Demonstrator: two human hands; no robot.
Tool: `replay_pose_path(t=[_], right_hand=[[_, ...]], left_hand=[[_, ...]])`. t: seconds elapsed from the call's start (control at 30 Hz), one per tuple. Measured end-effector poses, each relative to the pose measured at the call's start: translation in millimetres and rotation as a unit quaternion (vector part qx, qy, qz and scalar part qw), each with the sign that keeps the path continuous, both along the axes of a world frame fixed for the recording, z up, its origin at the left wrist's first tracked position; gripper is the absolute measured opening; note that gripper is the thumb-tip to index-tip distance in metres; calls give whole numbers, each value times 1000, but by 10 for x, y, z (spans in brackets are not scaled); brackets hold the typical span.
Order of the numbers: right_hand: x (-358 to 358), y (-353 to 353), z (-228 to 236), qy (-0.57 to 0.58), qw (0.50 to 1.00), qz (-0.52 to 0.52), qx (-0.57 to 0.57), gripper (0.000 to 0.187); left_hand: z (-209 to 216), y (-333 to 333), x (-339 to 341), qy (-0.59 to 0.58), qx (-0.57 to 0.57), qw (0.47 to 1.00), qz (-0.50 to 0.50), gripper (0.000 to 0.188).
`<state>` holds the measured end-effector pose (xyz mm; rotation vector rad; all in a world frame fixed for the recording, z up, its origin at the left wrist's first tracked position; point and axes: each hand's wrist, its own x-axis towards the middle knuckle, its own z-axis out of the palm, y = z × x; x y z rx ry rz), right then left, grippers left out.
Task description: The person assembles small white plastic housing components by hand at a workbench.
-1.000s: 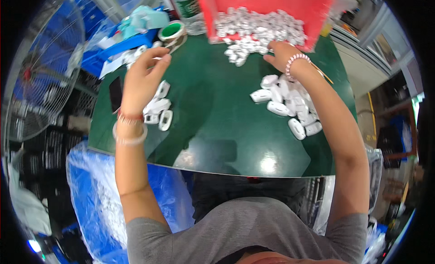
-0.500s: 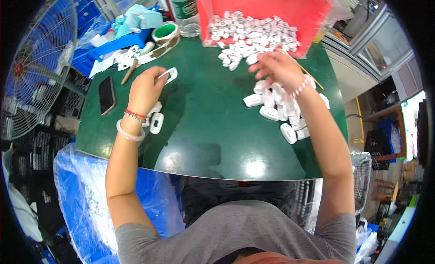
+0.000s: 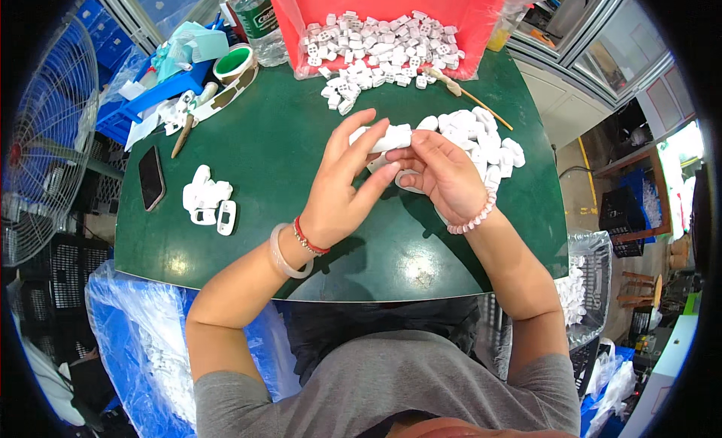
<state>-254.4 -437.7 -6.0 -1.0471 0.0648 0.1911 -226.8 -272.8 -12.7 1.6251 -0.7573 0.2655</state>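
Note:
In front of me, over the middle of the green table, my left hand [image 3: 342, 182] and my right hand [image 3: 451, 178] meet. A white plastic shell [image 3: 382, 143] lies between the left thumb and fingers, partly covered by them. At its right end, the right thumb and index finger pinch a small white plastic piece [image 3: 402, 135]. Below the right fingers shows the edge of another white oval part [image 3: 410, 181]; whether it is held or lying on the table I cannot tell. A heap of white oval parts [image 3: 481, 137] lies just beyond the right hand.
A red bin [image 3: 391, 1] at the back spills small white pieces [image 3: 383, 50] onto the green table [image 3: 293, 107]. At left lie several white shells [image 3: 207, 197] and a phone [image 3: 151, 178]. Behind them are a tape roll [image 3: 233, 62], a bottle [image 3: 259, 20] and a blue tray [image 3: 143, 99]. A stick [image 3: 489, 109] lies at right.
My left hand has moved right, away from the shells at left, carrying the white shell. My right hand has come nearer from the bin's front with the small piece. The view has shifted slightly.

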Motion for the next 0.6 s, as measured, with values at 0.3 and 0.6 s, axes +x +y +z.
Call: replay_pose_path(t=[0.3, 0.6], right_hand=[[-16, 34, -19, -15, 999, 6, -50, 25], [-37, 23, -23, -24, 998, -11, -56, 24]], left_hand=[[-92, 130, 39, 76, -130, 983, -103, 49], [-151, 205, 125, 18, -93, 993, -74, 35]])
